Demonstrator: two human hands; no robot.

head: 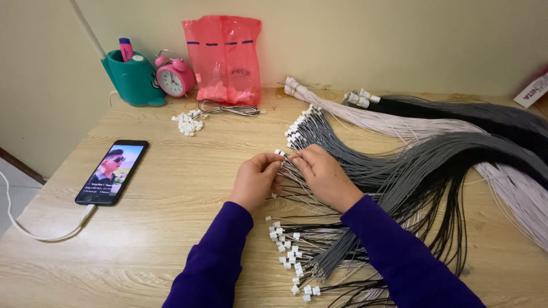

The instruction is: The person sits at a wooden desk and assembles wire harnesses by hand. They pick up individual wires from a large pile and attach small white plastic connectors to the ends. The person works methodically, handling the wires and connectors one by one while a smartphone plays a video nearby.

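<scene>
Grey wires (342, 165) across wooden bench (171, 188); left hand (255, 181) grip pinching white connector (279, 153), right hand (322, 174) grip pinching thin strands. Risk: snagging neighbouring loose wires, tangling finished bundle (297, 256) below wrists.

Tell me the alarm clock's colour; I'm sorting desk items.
Pink alarm clock with a white dial, head view.

Left hand (256, 181) and right hand (324, 175) meet at frame centre, fingers pinched together, forearms entering from 6 o'clock.
</scene>
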